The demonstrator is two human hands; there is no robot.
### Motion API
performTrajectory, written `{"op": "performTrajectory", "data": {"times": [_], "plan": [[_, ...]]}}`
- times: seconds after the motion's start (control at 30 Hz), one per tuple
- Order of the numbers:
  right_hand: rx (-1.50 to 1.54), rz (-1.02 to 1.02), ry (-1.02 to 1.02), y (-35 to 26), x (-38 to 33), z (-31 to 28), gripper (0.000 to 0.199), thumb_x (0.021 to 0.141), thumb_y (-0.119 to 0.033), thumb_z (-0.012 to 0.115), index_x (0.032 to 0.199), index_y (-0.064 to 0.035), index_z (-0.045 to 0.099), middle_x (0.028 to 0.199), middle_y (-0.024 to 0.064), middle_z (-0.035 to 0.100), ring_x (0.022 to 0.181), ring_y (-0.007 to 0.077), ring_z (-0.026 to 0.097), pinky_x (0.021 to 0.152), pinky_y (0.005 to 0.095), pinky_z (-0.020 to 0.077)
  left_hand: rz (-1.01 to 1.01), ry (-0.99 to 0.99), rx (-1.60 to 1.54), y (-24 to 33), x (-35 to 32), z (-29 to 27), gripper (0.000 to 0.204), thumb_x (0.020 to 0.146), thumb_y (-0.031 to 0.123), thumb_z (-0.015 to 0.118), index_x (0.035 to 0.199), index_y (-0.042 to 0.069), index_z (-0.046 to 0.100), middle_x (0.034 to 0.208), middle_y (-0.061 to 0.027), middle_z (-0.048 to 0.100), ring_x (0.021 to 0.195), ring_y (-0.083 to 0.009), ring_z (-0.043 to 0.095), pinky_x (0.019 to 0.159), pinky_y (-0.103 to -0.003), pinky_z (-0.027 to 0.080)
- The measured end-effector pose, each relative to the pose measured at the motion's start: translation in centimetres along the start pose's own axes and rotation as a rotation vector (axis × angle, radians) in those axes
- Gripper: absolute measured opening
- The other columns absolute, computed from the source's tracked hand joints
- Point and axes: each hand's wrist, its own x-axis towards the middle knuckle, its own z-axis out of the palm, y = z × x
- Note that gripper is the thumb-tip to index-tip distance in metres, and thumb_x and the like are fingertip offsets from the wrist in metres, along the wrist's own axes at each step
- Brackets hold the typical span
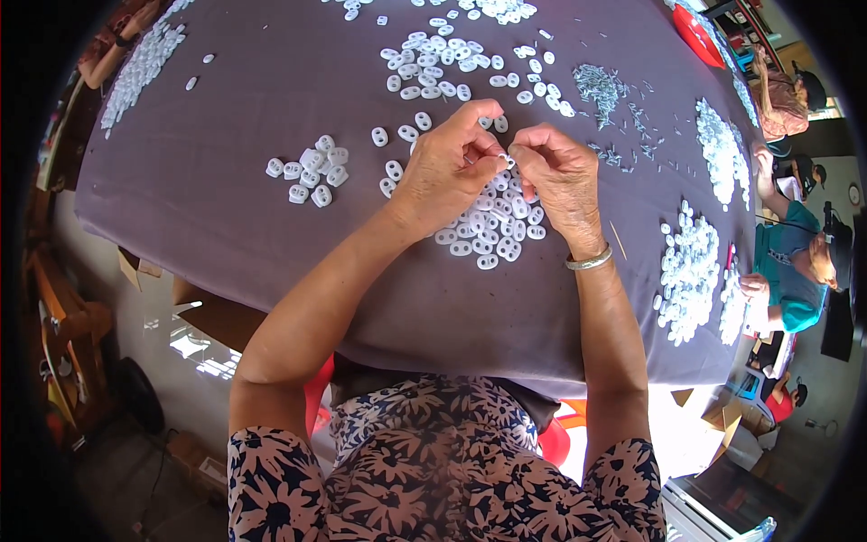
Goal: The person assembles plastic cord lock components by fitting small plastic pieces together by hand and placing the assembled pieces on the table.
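Over the middle of the table, my left hand and my right hand meet fingertip to fingertip, both pinched closed. Between them sits a small white plastic piece with a hole, partly covered by the fingers; my left thumb and index finger grip it. My right fingertips press at its other side, and whether they hold anything else is hidden. Just beneath my hands lies a heap of white oval two-hole plastic pieces. A smaller group of the same pieces is off to the left.
Small metal pins or screws are scattered at the far right of my hands. More white pieces lie in piles on the right and beyond my hands. A dark cloth covers the table. Another person in teal sits at the right edge.
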Motion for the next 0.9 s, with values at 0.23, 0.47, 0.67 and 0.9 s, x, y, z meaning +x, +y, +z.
{"op": "performTrajectory", "data": {"times": [0.23, 0.47, 0.67, 0.9], "plan": [[-0.041, 0.040, -0.042, -0.4, 0.2, 0.0, 0.004, 0.083, 0.001, 0.060, 0.082, -0.0007, 0.063, 0.068, -0.0017, 0.058, 0.047, 0.0016, 0.049, 0.039, 0.0172, 0.0393, -0.044, -0.033, 0.037, 0.6, -0.1, 0.0, 0.045, 0.085, -0.004, 0.061, 0.126, 0.003, 0.043, 0.085, -0.0029, 0.059, 0.079, -0.0066, 0.057, 0.070, -0.021, 0.049], [-0.051, 0.043, 0.012, 0.1, -0.1, 0.6, 0.004, 0.084, 0.001, 0.059, 0.082, -0.0001, 0.062, 0.067, -0.0016, 0.058, 0.048, 0.0020, 0.050, 0.039, 0.0175, 0.0405, -0.059, 0.030, 0.002, 0.2, -0.1, 0.3, 0.046, 0.081, 0.001, 0.064, 0.123, 0.003, 0.044, 0.082, -0.0060, 0.063, 0.071, -0.0106, 0.059, 0.066, -0.026, 0.049], [0.003, 0.048, 0.037, 0.1, -0.1, 0.9, 0.004, 0.084, 0.001, 0.059, 0.083, -0.0001, 0.062, 0.067, -0.0009, 0.058, 0.050, 0.0024, 0.052, 0.039, 0.0178, 0.0413, -0.081, 0.084, -0.062, 0.0, 0.0, 0.2, 0.039, 0.081, 0.002, 0.066, 0.116, -0.001, 0.050, 0.093, -0.0077, 0.063, 0.072, -0.0107, 0.060, 0.066, -0.026, 0.050], [-0.058, -0.005, 0.139, -2.0, 0.7, -0.7, 0.010, 0.088, -0.007, 0.061, 0.096, -0.0018, 0.062, 0.075, 0.0005, 0.059, 0.056, 0.0041, 0.050, 0.046, 0.0192, 0.0423, 0.039, 0.123, -0.054, 0.3, 0.5, -1.4, 0.009, 0.080, 0.001, 0.067, 0.082, -0.006, 0.062, 0.128, -0.0107, 0.049, 0.076, -0.0095, 0.061, 0.068, -0.024, 0.051]]}}
